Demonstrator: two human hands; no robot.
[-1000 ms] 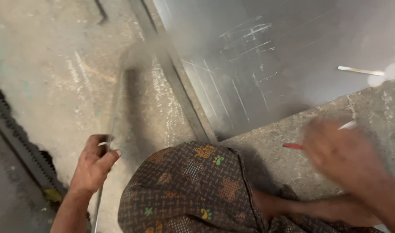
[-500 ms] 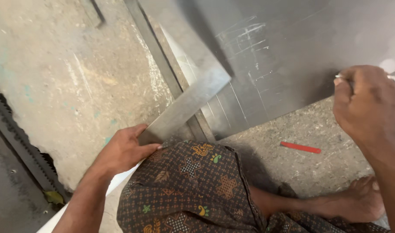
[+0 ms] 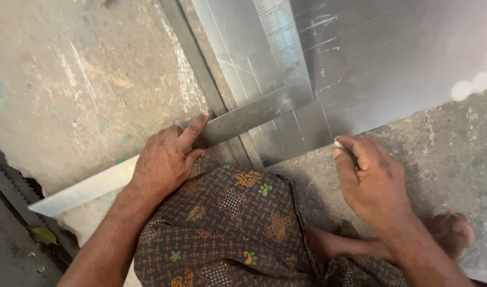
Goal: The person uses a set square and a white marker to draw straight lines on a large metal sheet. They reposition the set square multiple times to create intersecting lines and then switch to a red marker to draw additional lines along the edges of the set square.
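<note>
A large steel L-shaped square (image 3: 254, 114) lies across a grey metal sheet (image 3: 392, 58) on the concrete floor. Its long arm runs down-left past the sheet's edge, and its ruled arm points up the sheet. My left hand (image 3: 166, 159) presses flat on the long arm, index finger stretched along the blade. My right hand (image 3: 371, 178) sits at the sheet's near edge with its fingers closed around a small white marking piece (image 3: 340, 144), of which only the tip shows.
A dark metal strip (image 3: 201, 79) runs along the sheet's left edge. My knee in brown patterned cloth (image 3: 232, 228) fills the bottom centre, with a bare foot (image 3: 456, 234) at right. A dark toothed rail (image 3: 14, 186) lies at far left.
The square has swung round to lie squared on the sheet, my left hand moving up with it. My right hand came down from the right to the sheet's near edge.
</note>
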